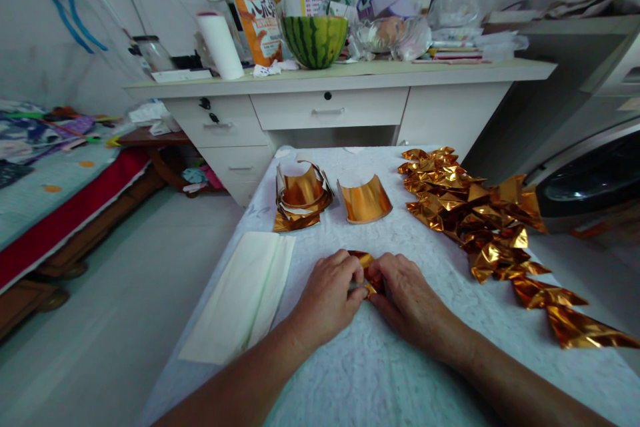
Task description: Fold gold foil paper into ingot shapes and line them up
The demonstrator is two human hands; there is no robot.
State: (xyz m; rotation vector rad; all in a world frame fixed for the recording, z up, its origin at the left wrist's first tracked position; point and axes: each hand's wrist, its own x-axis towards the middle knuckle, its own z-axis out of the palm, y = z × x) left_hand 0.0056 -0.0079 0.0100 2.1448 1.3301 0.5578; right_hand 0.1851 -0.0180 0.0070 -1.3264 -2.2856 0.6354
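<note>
Between my two hands, low over the table's middle, is a small piece of shiny gold foil paper (361,257), partly covered by my fingers. My left hand (333,288) pinches its left side with thumb and bent fingers. On the other side my right hand (407,293) grips it with curled fingers. Just beyond lies a single curved gold foil sheet (367,201). Left of that sheet sits a curled stack of gold foil sheets (303,193) with pale undersides. Folded gold foil pieces (470,210) form a long heap along the right side.
A folded cream paper or cloth (240,297) lies left on the cloth-covered table (320,373). Behind stands a white desk (330,110) bearing a cut watermelon (315,40), an orange bag (255,10) and a paper roll (220,45). A washing machine (585,147) is right, a bed (60,193) left.
</note>
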